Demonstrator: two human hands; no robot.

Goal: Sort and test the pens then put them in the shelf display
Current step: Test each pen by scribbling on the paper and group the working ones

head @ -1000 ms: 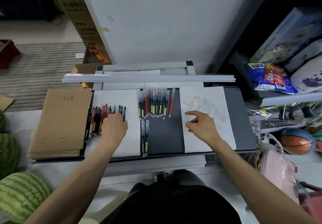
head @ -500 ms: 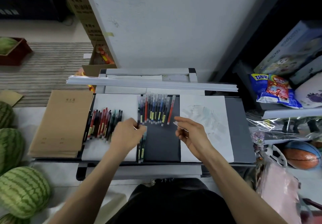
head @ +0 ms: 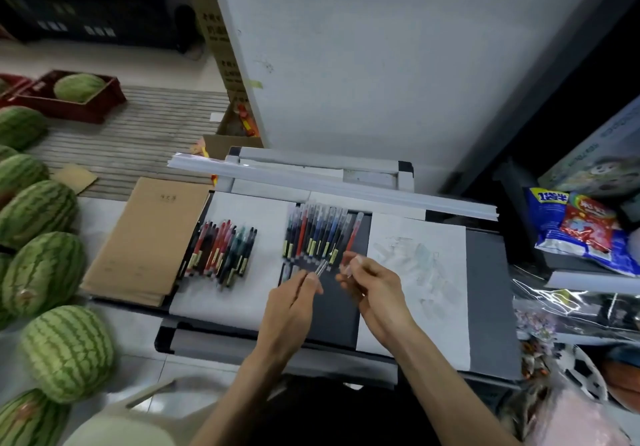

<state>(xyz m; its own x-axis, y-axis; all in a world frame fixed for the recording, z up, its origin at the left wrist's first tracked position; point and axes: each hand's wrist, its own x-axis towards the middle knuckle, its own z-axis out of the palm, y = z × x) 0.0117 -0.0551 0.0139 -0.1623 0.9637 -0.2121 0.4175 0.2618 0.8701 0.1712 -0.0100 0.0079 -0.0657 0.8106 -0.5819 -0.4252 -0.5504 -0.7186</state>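
My left hand pinches a dark pen above the grey desk. My right hand pinches its clear cap just to the right of the pen's tip, apart from it. A loose heap of red, black and green pens lies on a white sheet at the left. A neat row of pens lies at the desk's middle, with two more pens below it, partly hidden by my left hand. A white test sheet with faint scribbles lies to the right.
A stack of brown notebooks sits at the desk's left edge. Several watermelons crowd the floor on the left. A long white strip runs along the back of the desk. Snack bags and toy boxes fill shelves on the right.
My left hand left the heap with a pen and came to the middle. My right hand moved off the test sheet, met it and pulled the cap off.
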